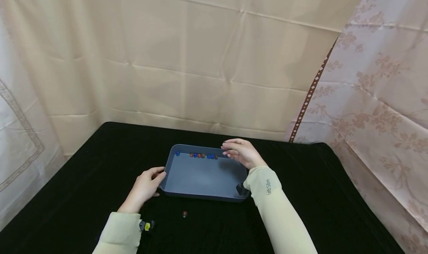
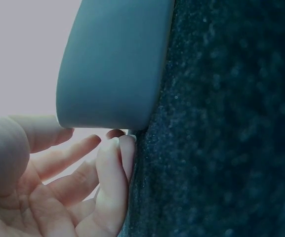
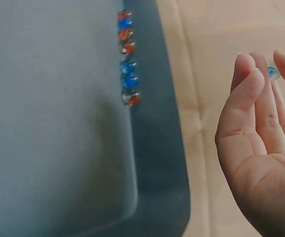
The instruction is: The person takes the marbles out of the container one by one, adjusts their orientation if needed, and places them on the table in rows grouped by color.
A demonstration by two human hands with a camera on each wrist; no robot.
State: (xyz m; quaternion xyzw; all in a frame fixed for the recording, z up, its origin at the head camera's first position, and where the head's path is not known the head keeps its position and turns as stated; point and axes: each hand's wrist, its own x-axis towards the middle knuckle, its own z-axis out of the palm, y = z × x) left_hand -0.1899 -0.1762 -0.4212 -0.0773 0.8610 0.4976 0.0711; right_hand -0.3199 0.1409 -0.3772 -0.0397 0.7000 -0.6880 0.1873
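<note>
My right hand [image 1: 241, 152] is raised over the tray's far right part. In the right wrist view it pinches a clear glass marble [image 3: 273, 73] with a blue swirl between thumb and fingers. Below lies the shallow grey-blue tray [image 1: 200, 176], with several blue and orange-red marbles [image 3: 127, 47] in a row along its far wall. Apart from these, a blue marble [image 1: 178, 153] sits near the far left corner. Against the tray's left end rests my left hand [image 1: 146, 184]; its thumb and fingertips touch the outer wall, the fingers loosely bent.
A reddish marble [image 1: 184, 214] lies on the black tablecloth [image 1: 110, 165] in front of the tray. Beige curtain [image 1: 167, 61] hangs behind the table, and a flowered curtain [image 1: 378, 98] hangs on the right.
</note>
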